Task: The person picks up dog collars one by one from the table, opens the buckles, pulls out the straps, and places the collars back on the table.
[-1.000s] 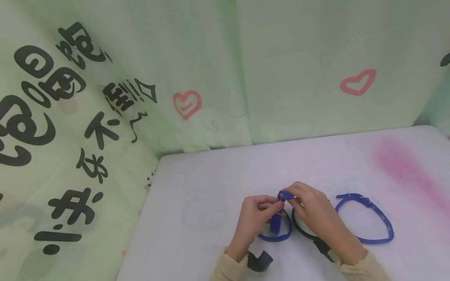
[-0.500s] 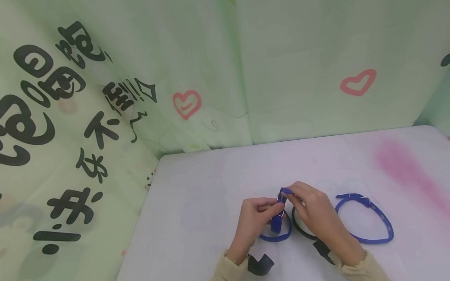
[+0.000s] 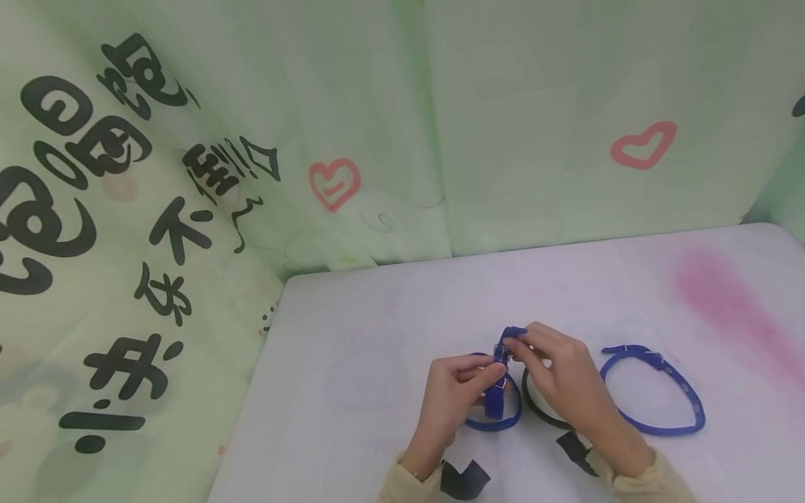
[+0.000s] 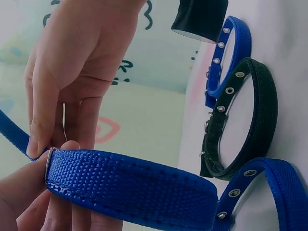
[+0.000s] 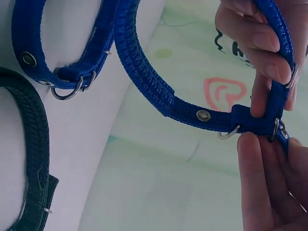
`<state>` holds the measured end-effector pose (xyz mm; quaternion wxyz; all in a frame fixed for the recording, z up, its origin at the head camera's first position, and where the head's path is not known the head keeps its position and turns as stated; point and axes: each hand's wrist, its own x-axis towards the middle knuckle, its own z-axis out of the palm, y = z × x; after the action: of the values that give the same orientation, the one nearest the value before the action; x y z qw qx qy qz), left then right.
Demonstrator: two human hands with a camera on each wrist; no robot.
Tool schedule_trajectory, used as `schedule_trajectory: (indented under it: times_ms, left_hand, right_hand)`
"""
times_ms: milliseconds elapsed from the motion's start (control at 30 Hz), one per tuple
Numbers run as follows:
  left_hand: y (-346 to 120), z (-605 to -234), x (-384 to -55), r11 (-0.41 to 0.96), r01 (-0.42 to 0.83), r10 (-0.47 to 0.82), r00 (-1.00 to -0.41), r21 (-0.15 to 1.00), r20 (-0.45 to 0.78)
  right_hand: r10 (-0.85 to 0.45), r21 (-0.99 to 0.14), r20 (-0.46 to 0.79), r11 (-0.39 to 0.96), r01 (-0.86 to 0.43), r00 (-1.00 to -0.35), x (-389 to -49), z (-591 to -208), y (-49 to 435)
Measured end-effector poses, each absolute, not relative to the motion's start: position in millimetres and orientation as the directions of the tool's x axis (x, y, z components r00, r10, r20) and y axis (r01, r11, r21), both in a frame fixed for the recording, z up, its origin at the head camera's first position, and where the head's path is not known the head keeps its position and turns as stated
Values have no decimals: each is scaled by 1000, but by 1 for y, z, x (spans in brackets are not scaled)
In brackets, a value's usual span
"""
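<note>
Both hands hold a blue collar (image 3: 495, 404) with metal eyelets, a buckle (image 5: 279, 128) and a D-ring (image 5: 228, 133), raised above the table. My left hand (image 3: 454, 391) pinches the band just below the buckle, between thumb and fingers. On the other side, my right hand (image 3: 562, 370) pinches the strap by the buckle, and a short blue end sticks up above its fingertips. The padded band (image 4: 130, 185) stretches across the left wrist view. Whether the strap passes fully through the buckle cannot be made out.
On the white table (image 3: 352, 321) lie a blue collar (image 3: 493, 426) behind the left hand, a dark green collar (image 4: 267, 115) partly under the right hand, and another blue collar (image 3: 699, 412) farther right. Black pieces (image 3: 465, 480) show at the wrists. A printed curtain (image 3: 390, 126) hangs behind.
The blue strap end at the buckle now stands higher, and my right fingertips have shifted slightly along it. My left hand keeps its pinch in nearly the same place.
</note>
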<state>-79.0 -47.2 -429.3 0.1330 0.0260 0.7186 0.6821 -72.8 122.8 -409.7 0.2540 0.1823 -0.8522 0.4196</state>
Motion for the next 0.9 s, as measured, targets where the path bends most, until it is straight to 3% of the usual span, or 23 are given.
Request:
schedule_trajectory:
  times_ms: [567,900]
  left_hand:
    - [-46,-430,-76,53,-112,136,-984,992,-119]
    - [-45,-430,-77,88,-67,147,-986,994,-79]
  right_hand:
    - [-123,-677,498,563,-474,-858,-76,-408,127]
    - [-132,-648,524,578,-495,-841,-77,-410,128]
